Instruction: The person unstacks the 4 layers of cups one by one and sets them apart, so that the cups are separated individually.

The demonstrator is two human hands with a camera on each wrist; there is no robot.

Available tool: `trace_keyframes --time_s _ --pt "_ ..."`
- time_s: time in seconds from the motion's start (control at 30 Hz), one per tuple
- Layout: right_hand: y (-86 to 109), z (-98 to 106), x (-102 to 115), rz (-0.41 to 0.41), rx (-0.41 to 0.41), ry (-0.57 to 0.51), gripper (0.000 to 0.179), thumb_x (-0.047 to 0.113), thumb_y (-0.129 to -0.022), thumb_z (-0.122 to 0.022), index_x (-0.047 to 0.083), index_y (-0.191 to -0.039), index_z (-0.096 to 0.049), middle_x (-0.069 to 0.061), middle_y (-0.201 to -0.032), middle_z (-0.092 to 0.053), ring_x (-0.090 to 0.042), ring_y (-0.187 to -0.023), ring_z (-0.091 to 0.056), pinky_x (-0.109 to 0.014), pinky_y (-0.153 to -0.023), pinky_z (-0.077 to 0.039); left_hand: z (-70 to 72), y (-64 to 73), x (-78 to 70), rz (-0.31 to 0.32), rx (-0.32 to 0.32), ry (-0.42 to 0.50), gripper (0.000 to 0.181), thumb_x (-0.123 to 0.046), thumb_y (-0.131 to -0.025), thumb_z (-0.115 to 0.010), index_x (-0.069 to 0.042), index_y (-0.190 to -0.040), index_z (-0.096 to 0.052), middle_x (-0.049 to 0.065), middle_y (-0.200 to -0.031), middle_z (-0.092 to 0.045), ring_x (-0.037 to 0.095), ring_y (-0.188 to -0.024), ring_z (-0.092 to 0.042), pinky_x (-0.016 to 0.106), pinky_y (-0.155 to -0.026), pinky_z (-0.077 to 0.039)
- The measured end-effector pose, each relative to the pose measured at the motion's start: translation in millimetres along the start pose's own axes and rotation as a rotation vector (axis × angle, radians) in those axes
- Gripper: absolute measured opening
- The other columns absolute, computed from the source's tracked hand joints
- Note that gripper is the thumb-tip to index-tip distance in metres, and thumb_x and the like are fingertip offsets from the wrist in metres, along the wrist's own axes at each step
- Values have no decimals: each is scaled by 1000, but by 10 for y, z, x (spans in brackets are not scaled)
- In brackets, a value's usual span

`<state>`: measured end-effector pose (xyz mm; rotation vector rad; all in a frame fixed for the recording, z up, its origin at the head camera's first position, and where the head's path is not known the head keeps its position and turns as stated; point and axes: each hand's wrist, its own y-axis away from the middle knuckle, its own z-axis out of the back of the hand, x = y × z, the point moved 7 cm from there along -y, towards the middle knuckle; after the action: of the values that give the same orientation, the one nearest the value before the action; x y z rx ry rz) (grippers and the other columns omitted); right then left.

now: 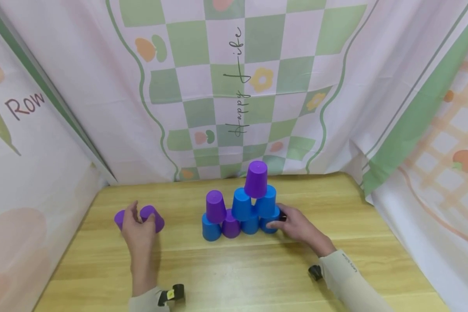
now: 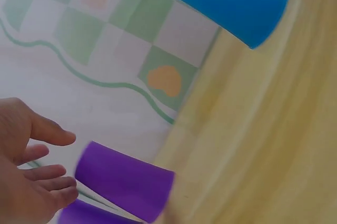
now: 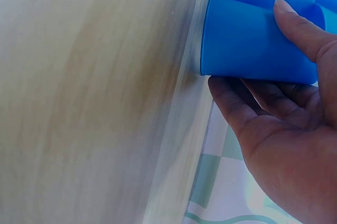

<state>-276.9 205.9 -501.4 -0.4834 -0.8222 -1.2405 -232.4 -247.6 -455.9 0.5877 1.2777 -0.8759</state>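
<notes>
Upside-down blue and purple cups form a stepped stack on the table. Its bottom row has a blue cup (image 1: pixel 211 228) at the left end, then a purple cup (image 1: pixel 231 225). Above sit a purple cup (image 1: pixel 216 206) and two blue cups (image 1: pixel 242 204), with another purple cup (image 1: pixel 256 178) on top. My right hand (image 1: pixel 298 223) holds the bottom row's right-end blue cup (image 3: pixel 258 39), thumb on its front, fingers along its far side. My left hand (image 1: pixel 138 225), thumb and fingers apart, is right by two purple cups (image 2: pixel 126 182) (image 1: pixel 119 218) standing at the left.
The wooden table (image 1: pixel 226 277) reaches back to a green-checked curtain (image 1: pixel 222 86). White printed curtains (image 1: pixel 35 173) close in both sides. A black wrist device (image 1: pixel 171 294) is on the left wrist, another (image 1: pixel 315 273) on the right.
</notes>
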Motion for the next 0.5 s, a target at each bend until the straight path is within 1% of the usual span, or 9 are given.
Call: trace_keyframes --time_s 0.1,0.27,0.4,0.5 --pt "1 3 -8 -2 1 -2 54 40 -98 -75 16 -143 -59 -9 -142 -66 -35 -131 -61 -62 -111 -50 34 24 -125 -35 -23 10 67 7 -93 -65 -2 -156 -44 26 -163 -41 43 -153 -37 51 -126 -34" --pt "-1 5 -1 5 0 0 54 40 -97 -76 16 -143 -59 -9 -142 -66 -35 -131 -62 -62 -111 -50 96 69 -332 -118 -71 48 62 9 -93 -65 0 -153 -48 21 -160 -47 39 -151 -42 51 -126 -35" --pt "0 2 6 8 0 -1 52 39 -97 -76 16 -142 -60 -9 -140 -67 -34 -129 -63 -61 -111 -51 120 100 -453 -144 -80 77 61 9 -93 -65 -1 -151 -50 18 -159 -49 35 -151 -43 51 -127 -34" --pt "-1 0 8 10 -1 -4 51 38 -97 -76 16 -140 -61 -8 -138 -67 -33 -128 -63 -61 -111 -51 120 124 -534 -164 -86 104 60 9 -92 -66 0 -149 -52 18 -157 -52 33 -150 -45 47 -126 -35"
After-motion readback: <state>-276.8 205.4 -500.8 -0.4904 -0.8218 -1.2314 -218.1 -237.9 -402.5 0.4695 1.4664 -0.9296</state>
